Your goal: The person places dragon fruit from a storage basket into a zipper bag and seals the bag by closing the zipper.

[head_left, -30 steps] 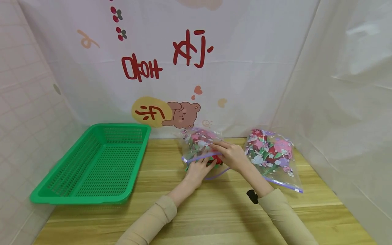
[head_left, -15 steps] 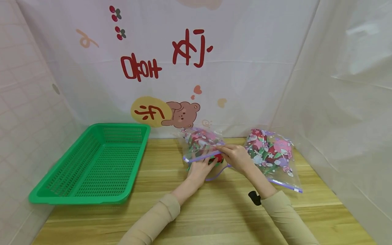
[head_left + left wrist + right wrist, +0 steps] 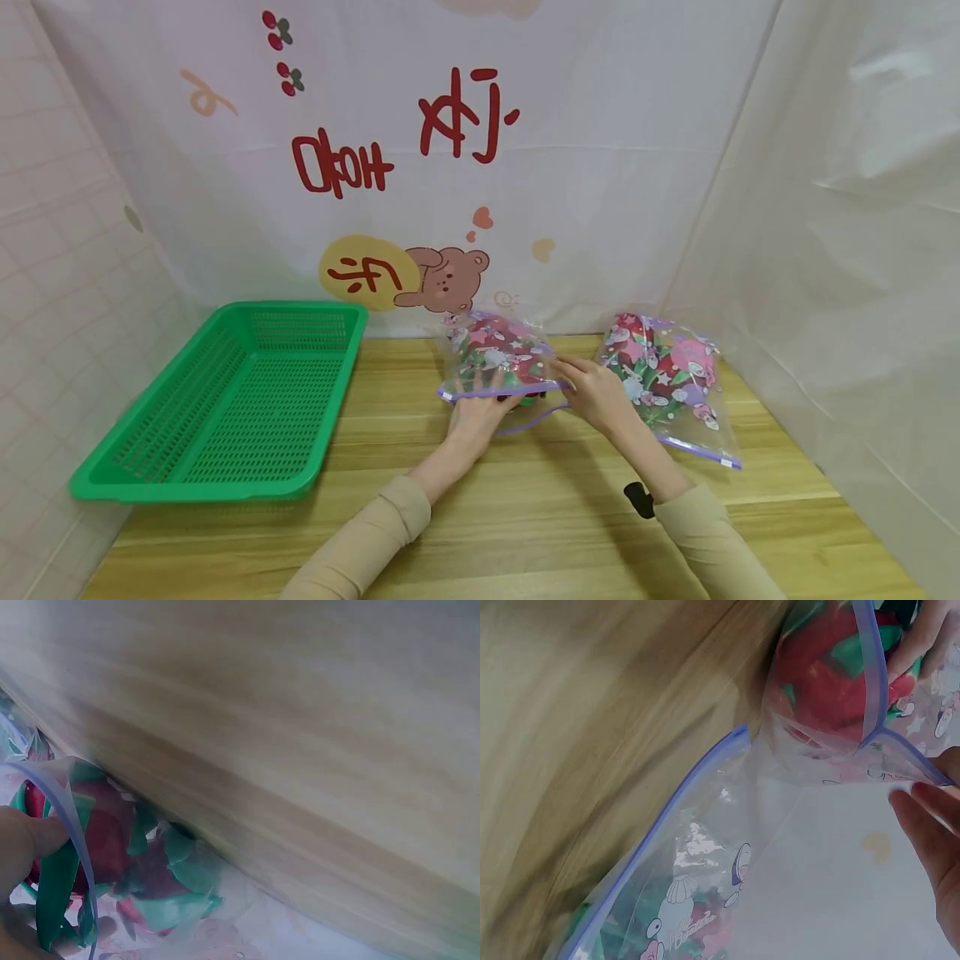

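In the head view, a clear zip bag (image 3: pixel 501 343) printed with pink and purple figures lies at the back middle of the table, with its purple-edged mouth toward me. Red and green soft-looking objects (image 3: pixel 832 682) fill it; their exact kind is unclear. My left hand (image 3: pixel 476 417) reaches into the mouth with its fingers spread, showing through the film and touching the contents. With thumb and fingers, my right hand (image 3: pixel 596 393) pinches the mouth's edge at its right corner; the right wrist view shows this purple rim (image 3: pixel 915 754) drawn out to the fingertips.
Right of the hands lies a second printed zip bag (image 3: pixel 663 375) with red and green contents, its purple zip edge toward me. A green plastic basket (image 3: pixel 341 400) stands on the left of the wooden table (image 3: pixel 510 533). Printed cloth (image 3: pixel 585 192) hangs behind.
My right hand has moved right and slightly nearer to me, and the bag's upper rim now stretches further right. The left hand has shifted a little, staying in the mouth.
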A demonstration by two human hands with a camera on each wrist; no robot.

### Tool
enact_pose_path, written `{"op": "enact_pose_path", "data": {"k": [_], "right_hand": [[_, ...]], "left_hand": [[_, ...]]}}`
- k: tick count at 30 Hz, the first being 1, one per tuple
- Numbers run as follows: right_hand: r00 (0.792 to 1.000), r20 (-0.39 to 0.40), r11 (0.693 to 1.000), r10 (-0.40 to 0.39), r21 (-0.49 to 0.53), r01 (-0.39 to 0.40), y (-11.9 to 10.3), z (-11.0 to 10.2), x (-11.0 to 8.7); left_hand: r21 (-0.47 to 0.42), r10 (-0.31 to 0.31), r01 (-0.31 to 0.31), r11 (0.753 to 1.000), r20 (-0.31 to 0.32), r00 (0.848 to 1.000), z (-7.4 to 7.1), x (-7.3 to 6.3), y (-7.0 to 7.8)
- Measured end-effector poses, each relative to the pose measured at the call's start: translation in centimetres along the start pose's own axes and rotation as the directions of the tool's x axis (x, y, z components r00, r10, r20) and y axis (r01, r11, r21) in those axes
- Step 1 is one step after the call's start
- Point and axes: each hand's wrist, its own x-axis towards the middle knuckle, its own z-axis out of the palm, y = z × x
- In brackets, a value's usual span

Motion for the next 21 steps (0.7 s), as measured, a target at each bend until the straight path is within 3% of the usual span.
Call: {"op": "enact_pose_path", "data": {"k": [7,13,16,18,21], "right_hand": [[0.997,0.069,0.998,0.046,0.034,-0.049,-0.7,-1.0,-0.3],[0.998,0.025,0.996,0.054,0.068,-0.055,-1.3,-1.2,0.1],[0.998,-0.037,0.998,0.048,0.049,-0.046,-1.3,-0.9,0.2],[0.997,-0.072,0.999,0.041,0.037,-0.038,-1.2,-0.6,0.2],[0.995,-0.101,0.999,0.016,0.040,-0.012,-1.2,-0.4,0.1]], "left_hand": [[-0.011,-0.091,0.090,0.996,-0.035,0.995,-0.3,0.0,0.3],[-0.100,-0.177,0.178,0.979,0.026,0.984,-1.0,-0.3,0.5],[-0.082,-0.156,0.162,0.983,0.069,0.985,-1.0,-0.3,0.6],[-0.031,-0.111,0.114,0.993,0.076,0.991,-0.8,-0.2,0.7],[0.069,-0.027,0.024,0.997,0.038,0.999,-0.5,0.0,0.7]]}}
